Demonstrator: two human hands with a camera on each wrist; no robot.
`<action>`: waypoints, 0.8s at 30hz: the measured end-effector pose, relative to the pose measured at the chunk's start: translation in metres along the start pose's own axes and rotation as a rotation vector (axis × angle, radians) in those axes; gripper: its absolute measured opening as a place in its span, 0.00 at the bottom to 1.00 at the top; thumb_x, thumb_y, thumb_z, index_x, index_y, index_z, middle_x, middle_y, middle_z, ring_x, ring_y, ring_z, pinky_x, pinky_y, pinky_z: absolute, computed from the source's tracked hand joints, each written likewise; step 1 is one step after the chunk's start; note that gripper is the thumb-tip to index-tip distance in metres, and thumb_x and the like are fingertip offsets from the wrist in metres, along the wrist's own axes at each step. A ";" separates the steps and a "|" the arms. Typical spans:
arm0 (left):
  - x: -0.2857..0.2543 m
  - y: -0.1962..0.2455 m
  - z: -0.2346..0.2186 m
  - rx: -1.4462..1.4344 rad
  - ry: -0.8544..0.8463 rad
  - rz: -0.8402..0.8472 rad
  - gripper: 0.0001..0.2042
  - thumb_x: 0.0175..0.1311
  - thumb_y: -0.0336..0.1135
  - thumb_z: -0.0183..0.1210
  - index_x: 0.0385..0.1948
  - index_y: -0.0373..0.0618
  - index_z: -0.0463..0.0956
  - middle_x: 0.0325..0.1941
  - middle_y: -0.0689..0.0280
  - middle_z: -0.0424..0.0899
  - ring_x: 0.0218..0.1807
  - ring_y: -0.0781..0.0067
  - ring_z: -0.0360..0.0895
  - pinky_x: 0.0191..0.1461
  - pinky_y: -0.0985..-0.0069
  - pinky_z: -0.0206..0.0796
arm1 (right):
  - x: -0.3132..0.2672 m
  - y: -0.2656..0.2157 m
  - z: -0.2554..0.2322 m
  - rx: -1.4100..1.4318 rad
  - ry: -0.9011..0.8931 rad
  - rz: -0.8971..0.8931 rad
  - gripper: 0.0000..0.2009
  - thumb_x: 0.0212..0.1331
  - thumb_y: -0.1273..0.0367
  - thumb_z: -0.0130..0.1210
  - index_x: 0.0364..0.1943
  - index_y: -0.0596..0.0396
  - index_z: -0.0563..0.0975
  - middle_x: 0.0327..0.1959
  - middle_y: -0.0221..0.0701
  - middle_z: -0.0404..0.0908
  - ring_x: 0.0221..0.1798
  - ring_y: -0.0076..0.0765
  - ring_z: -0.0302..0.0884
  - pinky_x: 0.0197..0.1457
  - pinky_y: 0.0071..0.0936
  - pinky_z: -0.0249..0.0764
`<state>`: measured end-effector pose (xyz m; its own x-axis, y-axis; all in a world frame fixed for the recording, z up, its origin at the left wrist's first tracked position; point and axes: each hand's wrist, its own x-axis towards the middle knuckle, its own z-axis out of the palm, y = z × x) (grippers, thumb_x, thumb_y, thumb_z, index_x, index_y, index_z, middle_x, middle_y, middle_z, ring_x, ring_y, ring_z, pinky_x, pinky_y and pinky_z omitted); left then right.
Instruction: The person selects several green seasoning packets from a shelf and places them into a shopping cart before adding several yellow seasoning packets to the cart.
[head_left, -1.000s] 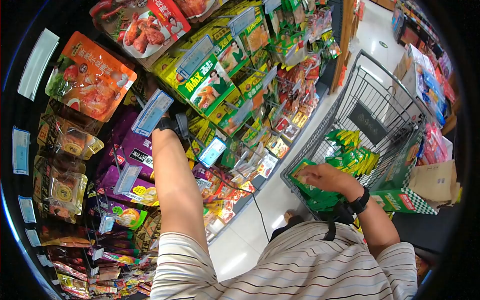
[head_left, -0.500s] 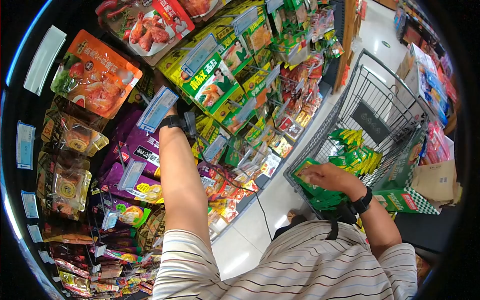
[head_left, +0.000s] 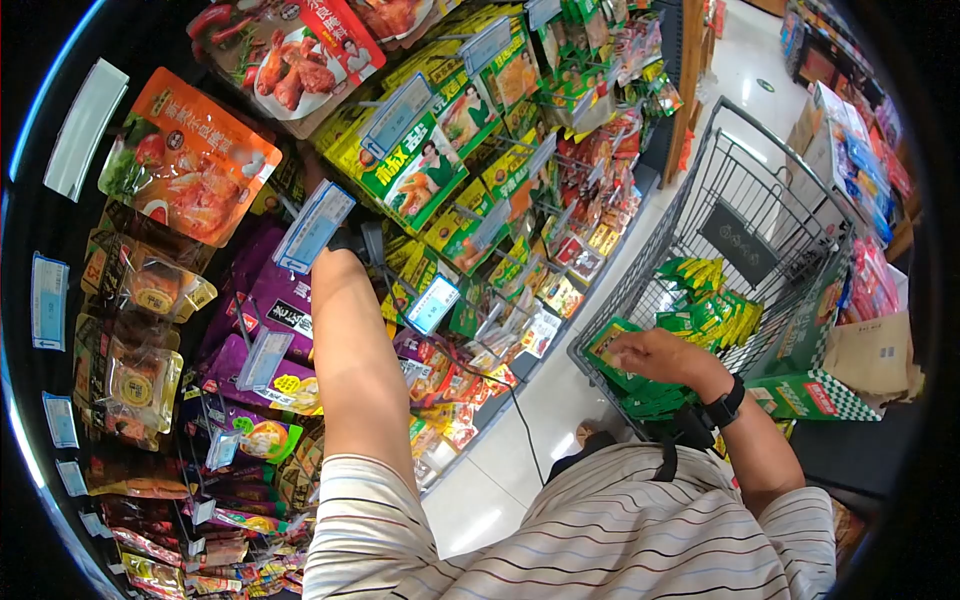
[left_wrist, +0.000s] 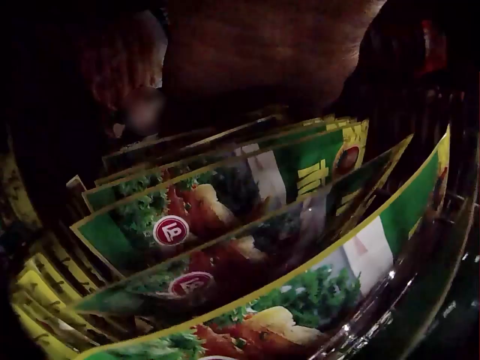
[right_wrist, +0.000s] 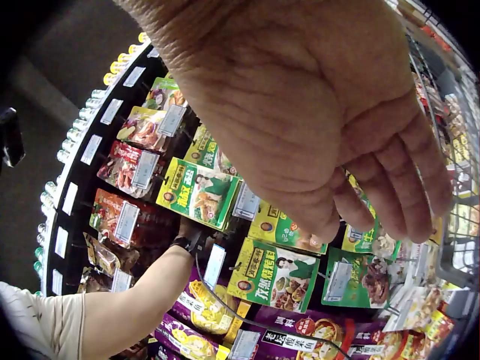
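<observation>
My left hand (left_wrist: pixel 262 52) reaches in among the hanging packets, its wrist partly behind a price tag (head_left: pixel 314 226) in the head view. Dark in the left wrist view, it sits just behind a row of green-and-yellow seasoning packets (left_wrist: pixel 315 281); its fingers are hidden, and I cannot tell what they hold. The front packet (head_left: pixel 411 172) of such a row hangs right of that wrist. Relaxed, slightly bent fingers show on my right hand (head_left: pixel 655 355), which is over the near corner of the shopping cart (head_left: pixel 640 235), above green packets (head_left: pixel 655 402) lying inside.
Purple packets (head_left: pixel 285 310) hang below the left forearm, and an orange pouch (head_left: pixel 190 160) is to its left. More green-and-yellow packets (head_left: pixel 725 318) lie in the cart. Beside the cart stands a green box (head_left: pixel 800 398). A black cable (head_left: pixel 517 410) hangs between shelf and body.
The left wrist has gone slightly deeper behind the price tag, so less of its dark band shows. My right hand stays over the cart. The head view has shifted a little.
</observation>
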<state>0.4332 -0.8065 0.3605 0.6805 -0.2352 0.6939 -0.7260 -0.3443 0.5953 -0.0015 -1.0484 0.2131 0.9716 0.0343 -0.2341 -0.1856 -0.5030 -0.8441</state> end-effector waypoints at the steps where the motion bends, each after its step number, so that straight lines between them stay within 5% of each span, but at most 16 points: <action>1: 0.000 0.000 0.000 -0.005 0.000 0.000 0.18 0.70 0.40 0.51 0.55 0.39 0.75 0.60 0.52 0.77 0.62 0.56 0.73 0.65 0.66 0.63 | 0.000 0.000 0.000 -0.004 -0.002 -0.004 0.16 0.66 0.60 0.56 0.48 0.58 0.79 0.39 0.42 0.84 0.42 0.45 0.83 0.47 0.36 0.77; 15: -0.006 0.001 -0.006 -0.015 -0.001 -0.015 0.18 0.71 0.40 0.51 0.55 0.39 0.75 0.60 0.53 0.77 0.62 0.58 0.73 0.65 0.67 0.63 | 0.028 -0.034 -0.013 -0.043 0.001 -0.154 0.14 0.67 0.60 0.54 0.45 0.58 0.78 0.35 0.42 0.83 0.38 0.46 0.82 0.43 0.37 0.76; 21: -0.006 0.000 -0.007 -0.017 -0.008 -0.014 0.18 0.71 0.40 0.51 0.55 0.39 0.75 0.60 0.53 0.78 0.62 0.58 0.73 0.65 0.67 0.62 | 0.052 -0.059 -0.028 0.039 -0.090 -0.115 0.14 0.71 0.61 0.52 0.50 0.57 0.77 0.34 0.32 0.81 0.40 0.24 0.78 0.47 0.28 0.75; 24: -0.007 0.000 -0.008 -0.018 -0.017 -0.016 0.18 0.71 0.40 0.51 0.55 0.39 0.75 0.60 0.53 0.78 0.62 0.58 0.73 0.65 0.67 0.62 | 0.060 -0.067 -0.029 0.068 -0.030 -0.201 0.12 0.70 0.61 0.53 0.42 0.56 0.76 0.28 0.34 0.76 0.33 0.28 0.73 0.39 0.31 0.72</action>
<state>0.4278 -0.7980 0.3586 0.6935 -0.2448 0.6776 -0.7166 -0.3313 0.6138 0.0738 -1.0375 0.2692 0.9855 0.1541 -0.0713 0.0009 -0.4242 -0.9056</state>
